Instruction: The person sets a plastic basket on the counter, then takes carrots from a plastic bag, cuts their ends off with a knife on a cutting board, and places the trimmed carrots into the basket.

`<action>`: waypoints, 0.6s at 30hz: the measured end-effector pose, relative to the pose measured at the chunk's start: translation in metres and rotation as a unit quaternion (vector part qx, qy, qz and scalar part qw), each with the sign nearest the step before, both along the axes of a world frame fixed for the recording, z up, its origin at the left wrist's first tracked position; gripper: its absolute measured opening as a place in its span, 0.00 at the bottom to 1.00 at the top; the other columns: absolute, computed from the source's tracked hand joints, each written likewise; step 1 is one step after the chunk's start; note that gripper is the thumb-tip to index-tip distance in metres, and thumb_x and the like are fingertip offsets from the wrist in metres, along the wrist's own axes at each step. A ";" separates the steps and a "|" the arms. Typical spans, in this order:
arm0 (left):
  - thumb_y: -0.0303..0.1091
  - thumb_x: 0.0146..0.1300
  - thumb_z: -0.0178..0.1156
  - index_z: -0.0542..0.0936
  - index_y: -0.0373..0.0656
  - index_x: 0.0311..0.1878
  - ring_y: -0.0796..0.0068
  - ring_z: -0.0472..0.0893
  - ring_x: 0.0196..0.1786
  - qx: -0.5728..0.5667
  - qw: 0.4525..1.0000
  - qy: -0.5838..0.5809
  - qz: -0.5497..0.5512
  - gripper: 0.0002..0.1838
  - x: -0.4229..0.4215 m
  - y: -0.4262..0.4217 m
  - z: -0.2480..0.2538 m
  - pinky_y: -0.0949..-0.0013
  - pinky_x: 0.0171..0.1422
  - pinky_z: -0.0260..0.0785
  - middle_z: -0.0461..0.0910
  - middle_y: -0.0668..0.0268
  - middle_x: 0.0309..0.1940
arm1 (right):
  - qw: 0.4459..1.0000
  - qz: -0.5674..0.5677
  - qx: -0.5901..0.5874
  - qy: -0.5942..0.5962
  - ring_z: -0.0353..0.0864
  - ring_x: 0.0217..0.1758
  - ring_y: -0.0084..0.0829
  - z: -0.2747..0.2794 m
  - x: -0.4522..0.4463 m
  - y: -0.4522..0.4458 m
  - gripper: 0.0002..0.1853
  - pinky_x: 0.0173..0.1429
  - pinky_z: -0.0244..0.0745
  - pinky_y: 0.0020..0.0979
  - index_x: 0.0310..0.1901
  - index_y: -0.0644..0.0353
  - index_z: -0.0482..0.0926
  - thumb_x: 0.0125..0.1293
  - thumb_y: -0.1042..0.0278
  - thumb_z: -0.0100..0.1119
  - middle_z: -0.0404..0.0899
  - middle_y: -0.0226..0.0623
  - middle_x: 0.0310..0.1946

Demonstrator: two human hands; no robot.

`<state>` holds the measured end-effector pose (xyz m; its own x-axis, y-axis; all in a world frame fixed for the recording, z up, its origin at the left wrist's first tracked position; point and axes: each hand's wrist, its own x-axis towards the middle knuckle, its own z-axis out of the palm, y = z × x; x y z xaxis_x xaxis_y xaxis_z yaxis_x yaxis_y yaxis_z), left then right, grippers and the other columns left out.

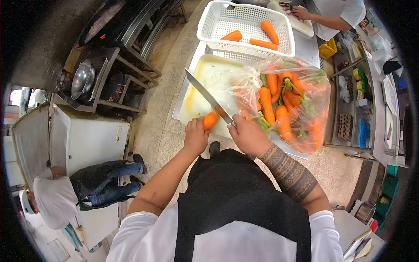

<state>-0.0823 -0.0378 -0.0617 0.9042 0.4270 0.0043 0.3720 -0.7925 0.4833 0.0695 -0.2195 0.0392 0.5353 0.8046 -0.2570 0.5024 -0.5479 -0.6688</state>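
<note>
My left hand is closed around an orange carrot at the near edge of a pale cutting board. In my right hand is the handle of a large knife; its blade slants up and to the left over the board, just beyond the carrot. A clear plastic bag full of carrots with green tops lies open to the right, close to my right hand. Several of its carrots show near the opening.
A white perforated basket holding three carrots stands at the table's far side. Beyond it, another person's hand works at a white board. A person in a dark apron stands at the left. Shelves line the right.
</note>
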 end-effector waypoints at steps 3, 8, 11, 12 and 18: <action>0.29 0.61 0.71 0.71 0.36 0.68 0.45 0.75 0.59 0.003 1.000 0.002 0.003 0.32 0.000 -0.001 0.000 0.47 0.65 0.68 0.75 0.49 0.56 | 1.000 0.014 -0.028 -0.001 0.84 0.41 0.63 0.001 -0.001 0.010 0.16 0.47 0.77 0.58 0.47 0.65 0.72 0.79 0.57 0.52 0.83 0.58 0.33; 0.31 0.60 0.72 0.72 0.36 0.68 0.45 0.75 0.59 0.010 1.000 0.007 0.006 0.33 0.001 0.001 -0.006 0.47 0.65 0.67 0.75 0.50 0.56 | 0.997 0.009 -0.078 0.012 0.84 0.42 0.64 -0.041 -0.005 0.020 0.16 0.50 0.78 0.59 0.49 0.65 0.71 0.79 0.57 0.51 0.84 0.59 0.35; 0.34 0.58 0.74 0.72 0.37 0.67 0.45 0.75 0.58 0.017 1.000 -0.022 0.001 0.35 0.008 0.003 0.001 0.47 0.65 0.67 0.76 0.50 0.55 | 0.998 0.014 -0.057 0.015 0.84 0.43 0.65 -0.045 0.000 0.019 0.17 0.51 0.78 0.59 0.51 0.66 0.71 0.79 0.57 0.52 0.84 0.61 0.36; 0.35 0.57 0.75 0.72 0.38 0.67 0.45 0.75 0.58 0.016 0.999 -0.029 -0.001 0.36 0.008 0.001 0.004 0.47 0.65 0.67 0.77 0.50 0.55 | 0.999 0.009 -0.033 0.015 0.84 0.43 0.65 -0.057 0.000 0.015 0.17 0.51 0.78 0.58 0.51 0.66 0.71 0.79 0.56 0.53 0.84 0.61 0.37; 0.31 0.60 0.73 0.72 0.40 0.65 0.51 0.81 0.58 -0.106 0.991 -0.060 0.050 0.31 0.038 0.002 0.050 0.52 0.67 0.72 0.81 0.51 0.54 | 0.998 -0.067 -0.010 0.008 0.84 0.49 0.64 -0.054 0.018 -0.025 0.19 0.55 0.77 0.57 0.51 0.66 0.77 0.77 0.54 0.54 0.84 0.62 0.43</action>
